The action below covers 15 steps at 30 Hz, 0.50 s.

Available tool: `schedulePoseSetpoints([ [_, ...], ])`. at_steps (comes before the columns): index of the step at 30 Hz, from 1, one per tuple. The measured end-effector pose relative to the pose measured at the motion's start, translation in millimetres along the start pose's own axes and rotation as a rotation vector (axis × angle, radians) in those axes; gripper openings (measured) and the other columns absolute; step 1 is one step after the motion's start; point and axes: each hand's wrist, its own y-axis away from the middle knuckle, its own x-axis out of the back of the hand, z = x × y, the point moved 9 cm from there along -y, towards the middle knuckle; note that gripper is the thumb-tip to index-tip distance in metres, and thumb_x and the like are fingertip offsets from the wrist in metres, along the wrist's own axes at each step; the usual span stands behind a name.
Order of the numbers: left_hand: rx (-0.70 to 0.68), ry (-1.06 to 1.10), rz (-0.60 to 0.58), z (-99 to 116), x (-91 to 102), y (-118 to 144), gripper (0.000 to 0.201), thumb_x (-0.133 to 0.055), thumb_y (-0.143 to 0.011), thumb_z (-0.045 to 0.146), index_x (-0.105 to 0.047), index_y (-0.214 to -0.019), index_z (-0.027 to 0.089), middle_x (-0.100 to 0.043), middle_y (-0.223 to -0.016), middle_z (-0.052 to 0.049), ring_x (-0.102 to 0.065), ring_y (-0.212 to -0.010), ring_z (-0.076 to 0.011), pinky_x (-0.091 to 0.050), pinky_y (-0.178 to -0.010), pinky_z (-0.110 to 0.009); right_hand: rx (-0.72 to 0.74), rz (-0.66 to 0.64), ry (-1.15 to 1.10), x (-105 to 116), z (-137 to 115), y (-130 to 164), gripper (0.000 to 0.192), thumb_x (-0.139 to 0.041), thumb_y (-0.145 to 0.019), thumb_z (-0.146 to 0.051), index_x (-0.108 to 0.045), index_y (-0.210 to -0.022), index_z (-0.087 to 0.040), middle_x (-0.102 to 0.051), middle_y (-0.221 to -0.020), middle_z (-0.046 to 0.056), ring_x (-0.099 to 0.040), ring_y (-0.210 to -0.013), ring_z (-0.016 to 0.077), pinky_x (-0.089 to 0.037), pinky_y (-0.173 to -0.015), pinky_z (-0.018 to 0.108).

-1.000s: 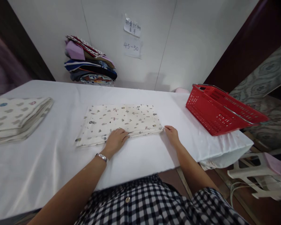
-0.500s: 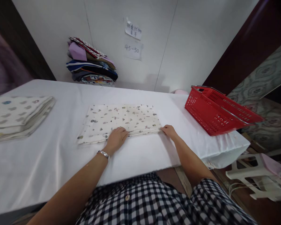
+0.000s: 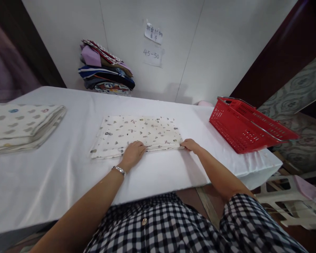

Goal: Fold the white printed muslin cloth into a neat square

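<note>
On a white table (image 3: pixel 68 168), seen from the head camera looking forward and down, a folded cloth (image 3: pixel 139 135) with small printed shapes is lying flat in the middle, its long side running left to right. The left hand (image 3: pixel 133 154) is resting palm down on the near edge of the cloth, about halfway along, fingers together and lightly curled, pressing rather than pinching. A metal watch (image 3: pixel 119 170) is sitting on that wrist. The right hand (image 3: pixel 190 144) is touching the near right corner of the cloth, fingers curled at the edge; whether they are pinching the fabric cannot be told from here. Both hands are sitting on the near side, so the body of the cloth is stretching away from them toward the far wall, and the near left corner is lying free, closer to the left hand.

At the far left, a second folded cloth (image 3: pixel 21 124) is lying well apart. A red basket (image 3: pixel 242 126) is standing at the right end of the table. Against the far wall, a pile of folded fabrics (image 3: pixel 105 72) is stacked beneath two paper notes (image 3: pixel 152 44). A checked shirt (image 3: pixel 173 228) is filling the near edge.
</note>
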Motion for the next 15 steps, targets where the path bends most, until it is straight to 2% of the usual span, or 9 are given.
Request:
schedulePoseSetpoints([
  [5, 0.011, 0.035, 0.006, 0.0, 1.9, -0.4, 0.031, -0.041, -0.093, 0.033, -0.068, -0.087, 0.02, -0.063, -0.087, -0.008, -0.053, -0.084, -0.0216, -0.042, -0.075, -0.037, -0.005, -0.037, -0.2, -1.2, 1.5, 1.4, 0.019, -0.069, -0.073, -0.025, -0.052, -0.068, -0.017, -0.059, -0.056, 0.001, -0.059, -0.052, 0.0137, -0.048, -0.05, 0.024],
  [10, 0.023, 0.028, -0.005, -0.7, 1.7, 0.1, 0.032, -0.04, -0.093, 0.033, -0.068, -0.088, 0.02, -0.063, -0.087, -0.007, -0.053, -0.084, -0.0214, -0.042, -0.075, -0.037, 0.018, -0.013, -0.298, 2.9, 3.8, -3.4, 0.025, -0.073, -0.072, -0.025, -0.049, -0.07, -0.018, -0.055, -0.054, -0.002, -0.054, -0.048, 0.0109, -0.053, -0.051, 0.026],
  [15, 0.009, 0.03, -0.024, 0.7, -0.1, 0.5, 0.031, -0.041, -0.093, 0.033, -0.068, -0.091, 0.019, -0.063, -0.091, -0.008, -0.053, -0.086, -0.0217, -0.043, -0.077, -0.037, 0.058, 0.061, -0.237, 8.8, 5.8, -7.8, 0.021, -0.069, -0.073, -0.02, -0.047, -0.073, -0.018, -0.052, -0.052, -0.005, -0.051, -0.045, 0.0088, -0.05, -0.05, 0.023],
])
